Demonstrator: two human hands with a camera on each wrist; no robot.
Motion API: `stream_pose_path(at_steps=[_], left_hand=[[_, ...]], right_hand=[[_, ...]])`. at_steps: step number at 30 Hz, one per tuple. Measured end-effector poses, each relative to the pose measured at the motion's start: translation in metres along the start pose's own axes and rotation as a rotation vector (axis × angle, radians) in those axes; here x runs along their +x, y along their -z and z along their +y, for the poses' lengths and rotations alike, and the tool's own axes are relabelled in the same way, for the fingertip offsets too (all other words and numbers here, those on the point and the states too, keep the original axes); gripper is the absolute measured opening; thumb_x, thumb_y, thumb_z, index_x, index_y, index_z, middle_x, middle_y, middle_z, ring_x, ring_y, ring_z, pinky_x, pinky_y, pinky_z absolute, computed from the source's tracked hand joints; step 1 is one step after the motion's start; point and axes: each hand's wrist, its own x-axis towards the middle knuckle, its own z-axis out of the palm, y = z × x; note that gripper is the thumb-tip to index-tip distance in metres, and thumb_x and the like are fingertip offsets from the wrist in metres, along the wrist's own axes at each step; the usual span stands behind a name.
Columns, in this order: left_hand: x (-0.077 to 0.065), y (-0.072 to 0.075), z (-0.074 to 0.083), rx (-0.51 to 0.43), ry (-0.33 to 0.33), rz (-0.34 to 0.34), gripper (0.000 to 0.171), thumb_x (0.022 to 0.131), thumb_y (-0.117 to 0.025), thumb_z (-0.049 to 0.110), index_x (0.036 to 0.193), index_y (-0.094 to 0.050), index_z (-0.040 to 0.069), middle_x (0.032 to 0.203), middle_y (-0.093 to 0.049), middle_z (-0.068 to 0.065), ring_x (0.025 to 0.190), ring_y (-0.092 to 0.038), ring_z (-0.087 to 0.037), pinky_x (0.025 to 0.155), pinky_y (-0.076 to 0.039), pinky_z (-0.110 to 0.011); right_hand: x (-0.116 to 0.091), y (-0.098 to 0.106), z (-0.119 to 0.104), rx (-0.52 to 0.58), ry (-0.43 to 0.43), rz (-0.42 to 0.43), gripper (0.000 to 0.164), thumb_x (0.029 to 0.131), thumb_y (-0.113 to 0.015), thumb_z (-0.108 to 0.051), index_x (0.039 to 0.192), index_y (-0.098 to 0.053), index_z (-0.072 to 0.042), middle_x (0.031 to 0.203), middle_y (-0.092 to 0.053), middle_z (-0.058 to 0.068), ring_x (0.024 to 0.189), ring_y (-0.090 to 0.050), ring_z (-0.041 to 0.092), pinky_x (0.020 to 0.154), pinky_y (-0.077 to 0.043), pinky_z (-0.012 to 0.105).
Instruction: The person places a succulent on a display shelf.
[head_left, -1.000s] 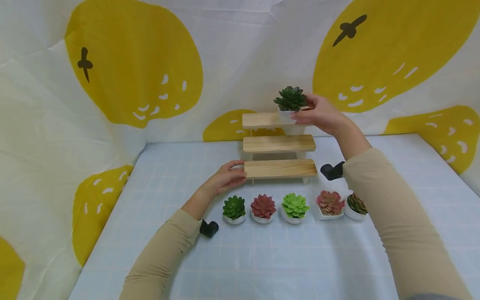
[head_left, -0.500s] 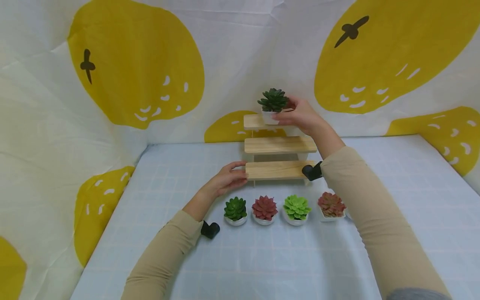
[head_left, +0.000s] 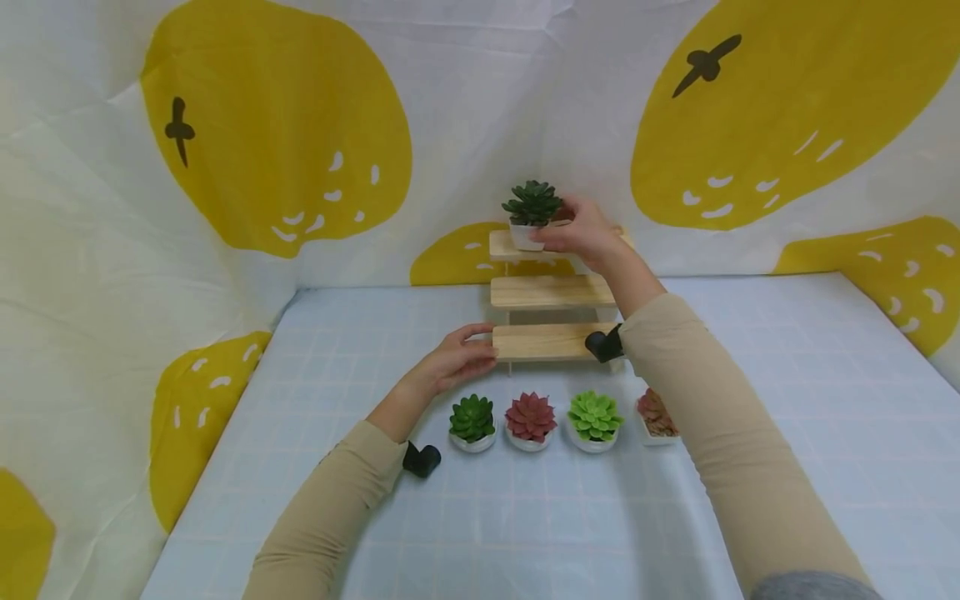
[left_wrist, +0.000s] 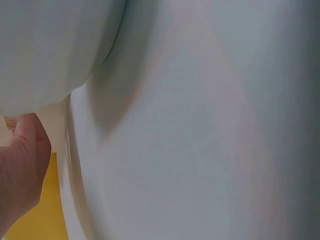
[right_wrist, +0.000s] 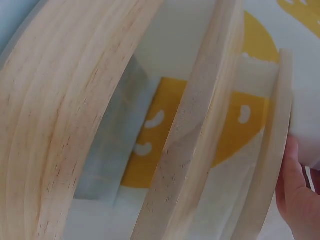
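A three-tier wooden display stand (head_left: 551,292) stands at the back of the table. My right hand (head_left: 588,235) grips the white pot of a dark green succulent (head_left: 532,202), upright at the left part of the top tier. In the right wrist view, the fingers of that hand (right_wrist: 296,192) reach the pot (right_wrist: 307,120) beside the top board. My left hand (head_left: 456,360) holds the left end of the bottom tier. The left wrist view shows this hand (left_wrist: 22,165) at its edge, partly hidden behind a large pale rounded surface (left_wrist: 45,50).
In front of the stand is a row of potted succulents: dark green (head_left: 472,419), dusky red (head_left: 530,418), bright green (head_left: 595,418) and a reddish one (head_left: 657,417) partly behind the right sleeve (head_left: 720,425). A lemon-print cloth (head_left: 517,108) hangs behind.
My right hand has carried the dark green succulent leftward along the top tier. The right sleeve now covers the rightmost pot. My left hand stays at the bottom tier.
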Motion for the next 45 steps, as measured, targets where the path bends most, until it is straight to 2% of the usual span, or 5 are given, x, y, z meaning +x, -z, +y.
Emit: stream_pose_path(at_steps=[15,21,26,38,45], left_hand=[[0.001,0.001,0.001,0.005,0.009,-0.003,0.055,0.089,-0.052,-0.008,0.14,-0.036,0.004,0.125,-0.047,-0.021,0.078,-0.059,-0.012,0.07,-0.054,-0.02],[0.001,0.001,0.002,0.006,0.02,-0.001,0.055,0.09,-0.052,-0.007,0.141,-0.036,0.005,0.13,-0.045,-0.022,0.079,-0.059,-0.012,0.071,-0.055,-0.021],[0.001,0.001,0.002,0.006,0.02,-0.005,0.055,0.09,-0.053,-0.007,0.141,-0.035,0.005,0.132,-0.043,-0.022,0.081,-0.059,-0.013,0.071,-0.054,-0.02],[0.001,0.0,0.0,-0.004,0.017,-0.006,0.056,0.089,-0.052,-0.008,0.141,-0.036,0.005,0.131,-0.044,-0.022,0.08,-0.059,-0.012,0.07,-0.054,-0.02],[0.001,0.0,0.0,0.003,0.015,-0.004,0.055,0.089,-0.053,-0.008,0.141,-0.036,0.004,0.132,-0.044,-0.023,0.079,-0.059,-0.012,0.069,-0.054,-0.019]], right_hand=[[0.002,-0.009,-0.002,0.008,0.014,-0.004,0.062,0.083,-0.067,-0.001,0.138,-0.037,-0.004,0.119,-0.042,0.012,0.098,-0.052,0.025,0.092,-0.049,0.04],[0.003,-0.007,-0.002,0.039,0.008,0.001,0.067,0.083,-0.066,0.002,0.141,-0.034,-0.007,0.123,-0.04,0.013,0.1,-0.051,0.025,0.086,-0.052,0.033],[0.004,-0.005,0.001,0.064,0.032,0.007,0.063,0.082,-0.066,0.005,0.138,-0.04,-0.006,0.119,-0.043,0.011,0.098,-0.052,0.023,0.079,-0.055,0.028],[-0.011,0.015,-0.001,0.009,0.008,-0.035,0.071,0.086,-0.064,-0.002,0.146,-0.027,-0.008,0.139,-0.034,0.018,0.117,-0.046,0.031,0.098,-0.043,0.043],[-0.026,0.033,-0.006,-0.03,0.003,-0.041,0.071,0.085,-0.066,-0.006,0.145,-0.028,-0.007,0.141,-0.035,0.018,0.12,-0.044,0.028,0.097,-0.045,0.037]])
